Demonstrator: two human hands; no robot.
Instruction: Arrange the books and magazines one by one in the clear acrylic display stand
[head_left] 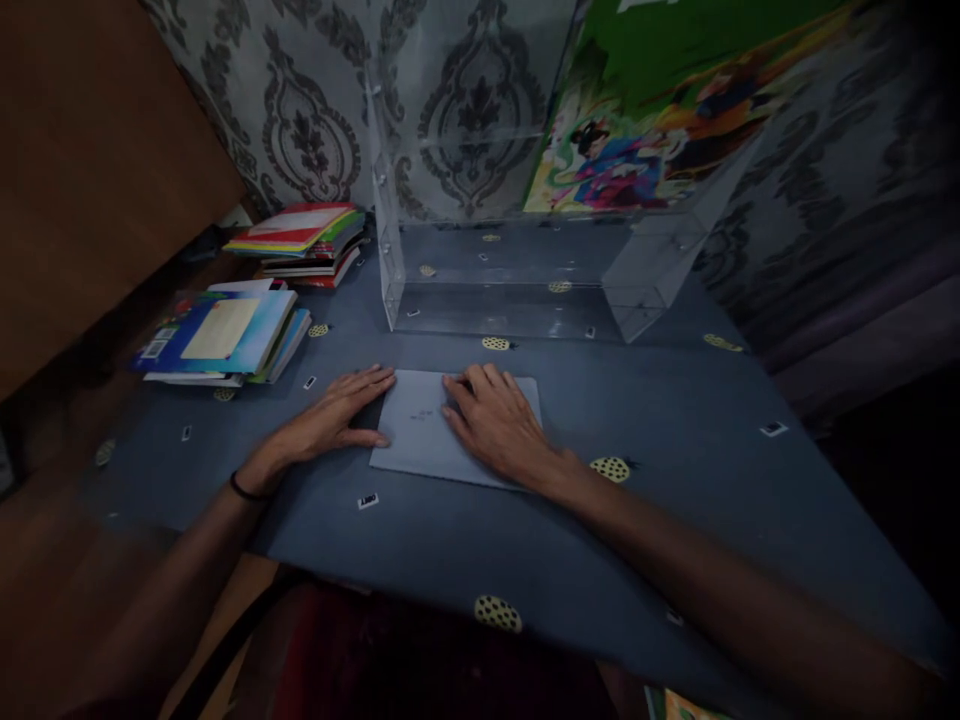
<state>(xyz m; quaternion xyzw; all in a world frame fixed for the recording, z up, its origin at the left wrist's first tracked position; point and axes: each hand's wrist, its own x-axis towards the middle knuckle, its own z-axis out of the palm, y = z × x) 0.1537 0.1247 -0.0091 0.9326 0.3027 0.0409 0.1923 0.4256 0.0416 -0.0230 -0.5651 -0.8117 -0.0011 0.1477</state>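
Two bare hands are counted, one left hand [337, 412] and one right hand [499, 420], with one dark wristband [244, 494]. One pale booklet [424, 425] is noted. Two stacks of books are recorded, a back stack [304, 240] and a front stack [225, 335] (several volumes in each; exact totals cannot be made out). One clear stand [652, 265] and one green illustrated cover [615, 130] are listed. On one blue-grey tablecloth [697, 420], at least eight pineapple prints [611, 469] and at least six small label prints [367, 501] are tallied.
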